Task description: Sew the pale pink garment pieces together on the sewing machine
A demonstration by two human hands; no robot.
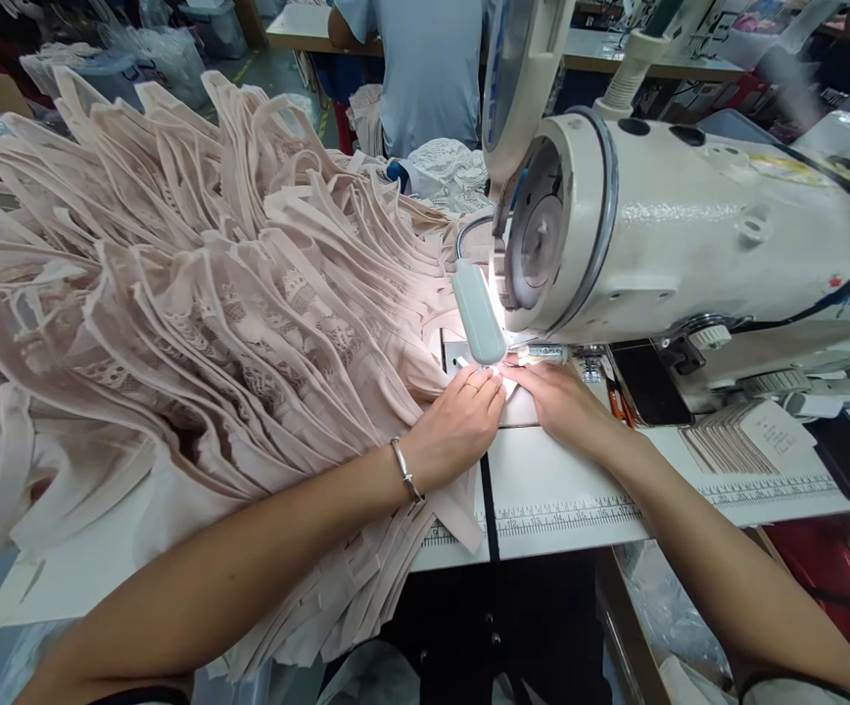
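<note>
Blue lettering on the white sewing machine is cut off by the frame, seemingly "UN". Numerals along the tape measure and handwriting on the stacked cards are too small to read. The left hand and right hand have narrowed fingers meeting at white fabric below the needle area; whether either pinches it, I cannot tell. Pale pink lace garments heap leftward.

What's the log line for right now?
left hand: on fabric piece | right hand: at same piece | sewing machine: beyond both hands | garment pile: left of machine
</note>
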